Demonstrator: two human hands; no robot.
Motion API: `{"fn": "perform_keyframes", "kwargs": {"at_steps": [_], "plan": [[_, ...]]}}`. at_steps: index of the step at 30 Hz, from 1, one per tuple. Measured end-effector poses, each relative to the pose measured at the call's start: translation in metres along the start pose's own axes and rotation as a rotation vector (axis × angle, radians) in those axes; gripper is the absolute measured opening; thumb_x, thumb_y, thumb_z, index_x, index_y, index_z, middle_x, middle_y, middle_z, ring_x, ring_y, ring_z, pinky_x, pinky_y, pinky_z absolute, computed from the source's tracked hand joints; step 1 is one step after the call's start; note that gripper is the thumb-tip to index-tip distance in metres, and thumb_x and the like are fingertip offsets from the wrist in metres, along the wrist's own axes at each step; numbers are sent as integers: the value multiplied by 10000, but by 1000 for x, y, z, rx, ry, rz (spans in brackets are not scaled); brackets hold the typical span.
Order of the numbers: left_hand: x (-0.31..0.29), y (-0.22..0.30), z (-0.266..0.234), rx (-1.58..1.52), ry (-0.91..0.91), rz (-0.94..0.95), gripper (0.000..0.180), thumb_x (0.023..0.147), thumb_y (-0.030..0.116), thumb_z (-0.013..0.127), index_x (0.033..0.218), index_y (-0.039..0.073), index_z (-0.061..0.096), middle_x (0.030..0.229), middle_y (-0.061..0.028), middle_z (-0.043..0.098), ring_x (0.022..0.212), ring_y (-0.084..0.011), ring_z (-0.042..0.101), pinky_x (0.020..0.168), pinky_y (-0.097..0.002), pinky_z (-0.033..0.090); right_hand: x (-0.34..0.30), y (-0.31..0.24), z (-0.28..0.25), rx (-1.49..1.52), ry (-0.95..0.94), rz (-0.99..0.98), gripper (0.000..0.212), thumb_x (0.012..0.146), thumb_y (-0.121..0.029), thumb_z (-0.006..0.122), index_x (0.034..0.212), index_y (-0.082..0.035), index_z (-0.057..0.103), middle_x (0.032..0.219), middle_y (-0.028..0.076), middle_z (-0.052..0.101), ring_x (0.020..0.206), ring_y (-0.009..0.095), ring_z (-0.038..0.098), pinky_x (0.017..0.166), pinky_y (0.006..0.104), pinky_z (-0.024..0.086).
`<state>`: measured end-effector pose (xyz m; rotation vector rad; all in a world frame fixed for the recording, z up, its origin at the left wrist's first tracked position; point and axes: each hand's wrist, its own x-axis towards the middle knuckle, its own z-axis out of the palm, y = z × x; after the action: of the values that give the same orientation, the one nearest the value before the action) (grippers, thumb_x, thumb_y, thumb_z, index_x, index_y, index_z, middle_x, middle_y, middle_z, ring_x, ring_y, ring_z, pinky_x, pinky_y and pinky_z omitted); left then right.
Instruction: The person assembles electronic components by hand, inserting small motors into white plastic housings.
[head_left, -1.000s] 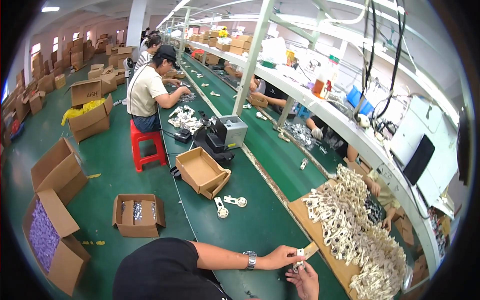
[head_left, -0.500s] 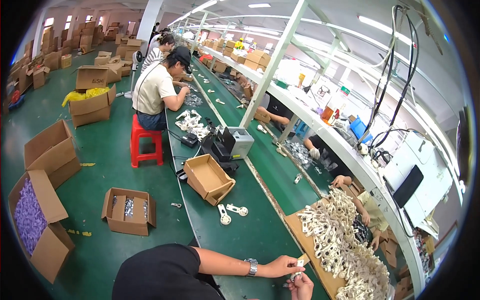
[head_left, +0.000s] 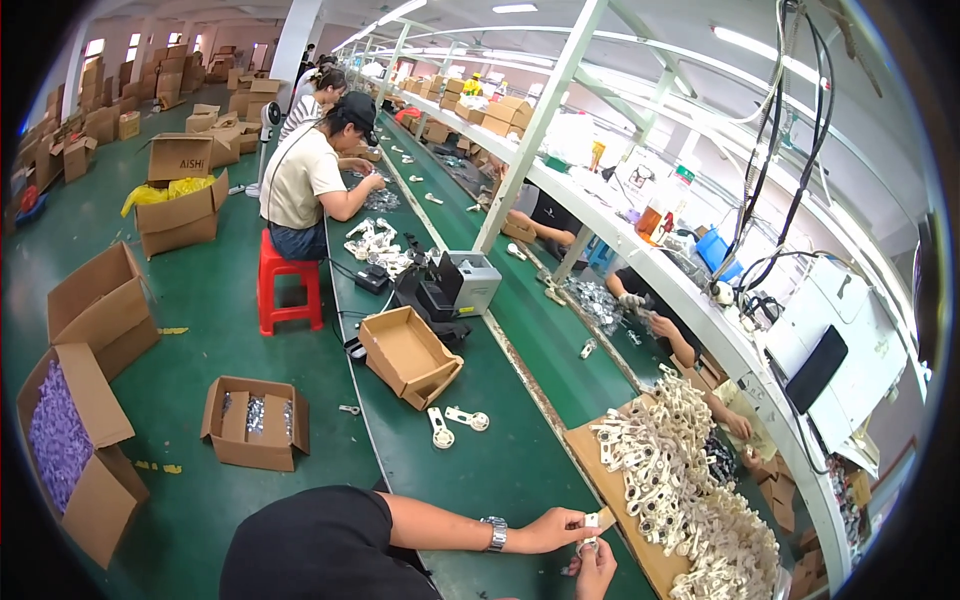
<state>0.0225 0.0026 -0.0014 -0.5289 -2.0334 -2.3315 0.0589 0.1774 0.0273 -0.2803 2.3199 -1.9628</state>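
Observation:
Both of my hands are closed on one small cream-white plastic part (head_left: 591, 528) near the bottom of the view, above the green bench. My left hand (head_left: 548, 531), with a silver watch on the wrist, pinches its upper portion from the left. From below, my right hand (head_left: 597, 574) grips its lower end, where fingers hide some of its shape. Just right of my hands, a large heap of cream-white parts with ringed ends (head_left: 680, 470) lies on a cardboard sheet (head_left: 598, 452). Two similar ring-ended parts (head_left: 440, 428) rest on the bench farther away.
An open cardboard box (head_left: 408, 350) and a grey boxy device (head_left: 474, 283) stand farther along the bench. Beyond a low rail runs a green conveyor belt (head_left: 540, 310) carrying scattered parts. Co-workers sit along both sides. Boxes, including one of purple pieces (head_left: 65, 435), stand on the floor.
My hands have shifted slightly left in the picture, and the held part shows more upright between them. Across the belt, co-workers' hands have moved. The whole view has shifted a little.

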Motion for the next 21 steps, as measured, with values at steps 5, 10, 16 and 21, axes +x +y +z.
{"fn": "perform_keyframes", "kwargs": {"at_steps": [5,10,16,21], "plan": [[4,-11,1,-26,14,62,341,1039,347,696,969,13,711,808,31,665,779,-20,532,682,-253,471,-3,-23,5,91,-24,87,236,1109,-289,556,1147,-78,654,852,-29,575,665,62,524,581,229,447],[-4,10,-2,31,-23,75,305,1047,304,689,1002,3,700,842,31,674,793,-21,537,691,-247,472,-5,-28,2,338,-7,170,186,1105,-200,542,1186,-75,653,923,-13,618,681,79,550,604,230,463],[-2,-3,1,-90,2,83,350,1058,337,667,974,-3,680,842,26,667,788,-24,534,689,-244,466,-3,-35,1,146,43,95,211,1085,-216,603,1191,-62,700,892,-24,641,658,58,540,565,193,432],[9,-23,-7,-57,10,-17,384,1101,407,559,1091,26,610,894,-18,666,759,-94,617,710,-271,519,51,3,-55,72,185,136,233,1018,-272,707,1063,-46,671,671,38,623,484,86,530,411,229,414]]}}
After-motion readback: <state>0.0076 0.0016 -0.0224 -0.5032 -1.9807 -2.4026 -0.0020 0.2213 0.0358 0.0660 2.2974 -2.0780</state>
